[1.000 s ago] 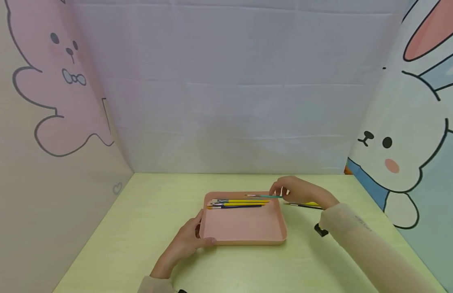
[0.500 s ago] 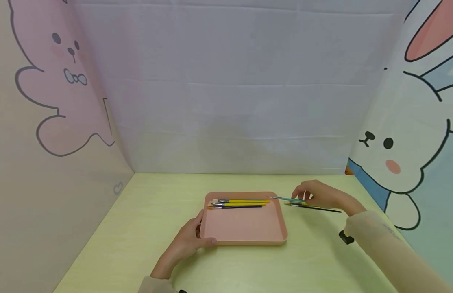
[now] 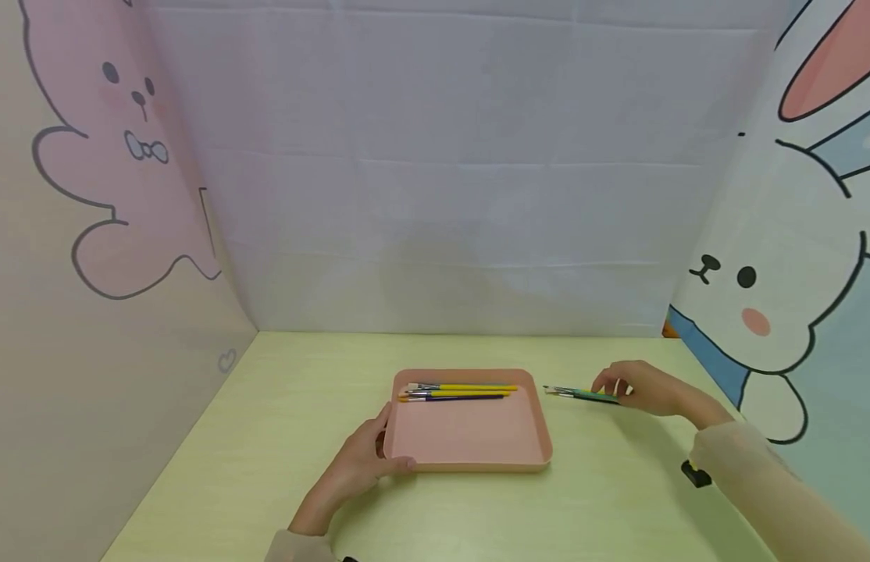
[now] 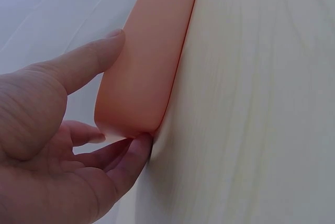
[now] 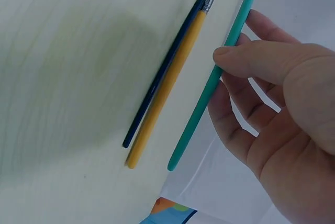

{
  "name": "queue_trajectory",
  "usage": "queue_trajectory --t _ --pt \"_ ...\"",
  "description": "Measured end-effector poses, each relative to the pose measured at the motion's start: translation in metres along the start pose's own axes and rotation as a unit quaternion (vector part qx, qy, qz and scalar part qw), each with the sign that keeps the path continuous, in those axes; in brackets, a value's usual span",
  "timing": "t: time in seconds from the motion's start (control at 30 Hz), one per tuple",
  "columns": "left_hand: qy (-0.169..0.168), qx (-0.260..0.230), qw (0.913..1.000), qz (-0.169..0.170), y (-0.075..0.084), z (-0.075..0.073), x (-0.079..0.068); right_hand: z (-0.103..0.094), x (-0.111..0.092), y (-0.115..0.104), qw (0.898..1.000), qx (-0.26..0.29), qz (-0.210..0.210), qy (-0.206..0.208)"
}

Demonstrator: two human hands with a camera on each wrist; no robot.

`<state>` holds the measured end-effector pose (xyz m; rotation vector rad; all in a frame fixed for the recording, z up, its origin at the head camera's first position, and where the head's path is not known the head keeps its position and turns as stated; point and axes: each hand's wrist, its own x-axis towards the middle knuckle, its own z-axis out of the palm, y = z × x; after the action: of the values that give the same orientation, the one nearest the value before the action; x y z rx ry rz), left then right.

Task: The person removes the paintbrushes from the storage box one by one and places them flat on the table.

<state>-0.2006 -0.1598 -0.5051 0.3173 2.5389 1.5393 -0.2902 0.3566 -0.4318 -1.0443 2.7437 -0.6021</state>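
Observation:
A shallow pink tray lies on the table with several paintbrushes near its far side, their handles yellow and dark blue. My left hand grips the tray's near left corner. In the left wrist view the thumb presses on one wall of the tray and the fingers bend around the corner. To the right of the tray, my right hand pinches a teal-handled paintbrush between thumb and fingers. Close beside it, a yellow paintbrush and a dark blue paintbrush lie side by side on the table.
The pale yellow table is bounded by a white cloth at the back. A wall with a pink bear print stands on the left, and one with a white rabbit print on the right.
My right hand has carried the teal paintbrush rightward and lower, from the tray's far right corner to the two brushes on the table. The left hand has stayed on the tray.

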Motion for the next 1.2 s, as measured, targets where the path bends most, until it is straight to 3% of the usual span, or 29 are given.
queue_trajectory --t 0.17,0.6,0.87,1.2 --pt "0.009 -0.002 0.9999 -0.006 0.0 -0.001 -0.003 0.011 -0.005 0.013 1.0 -0.006 -0.004 0.016" --pt "-0.01 -0.007 0.9998 0.018 -0.004 -0.002 0.003 0.031 -0.012 0.034 0.999 -0.017 -0.012 0.05" --pt "-0.006 -0.007 0.9998 0.016 -0.003 0.0 0.002 0.035 -0.009 0.038 0.998 -0.033 0.006 0.061" --pt "-0.003 -0.009 0.9999 0.005 -0.002 0.001 0.001 0.037 -0.01 0.04 0.994 -0.06 -0.012 0.087"
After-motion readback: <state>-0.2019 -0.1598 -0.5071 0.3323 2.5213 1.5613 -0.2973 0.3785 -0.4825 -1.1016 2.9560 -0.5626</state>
